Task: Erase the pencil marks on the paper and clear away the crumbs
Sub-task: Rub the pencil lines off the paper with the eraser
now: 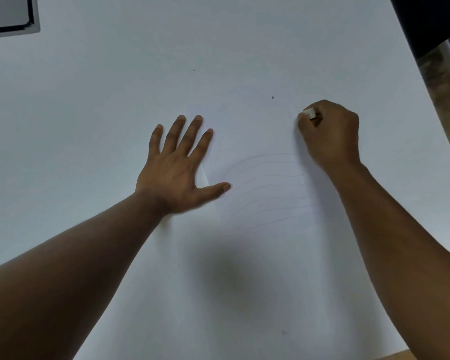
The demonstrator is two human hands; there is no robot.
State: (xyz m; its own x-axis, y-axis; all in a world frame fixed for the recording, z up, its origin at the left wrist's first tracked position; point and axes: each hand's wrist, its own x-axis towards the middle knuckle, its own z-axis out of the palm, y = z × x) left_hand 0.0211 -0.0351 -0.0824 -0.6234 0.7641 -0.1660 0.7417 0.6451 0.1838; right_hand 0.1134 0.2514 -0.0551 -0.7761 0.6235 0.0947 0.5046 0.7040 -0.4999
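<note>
Pinching the eraser (309,113) in your curled right hand (329,133) | left hand (178,165) flat, fingers spread, pressing the paper (257,255) edge | faint pencil marks (265,188) between

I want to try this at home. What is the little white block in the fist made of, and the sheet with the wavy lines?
The eraser looks like matte white rubber or vinyl, a small soft-edged block gripped by the right hand. The sheet looks like thin, plain white paper: it takes faint pencil lines.

Dim, cool even light, soft shadow on the table (231,276) near bottom centre, slightly soft focus, wide-angle edge bending
</note>
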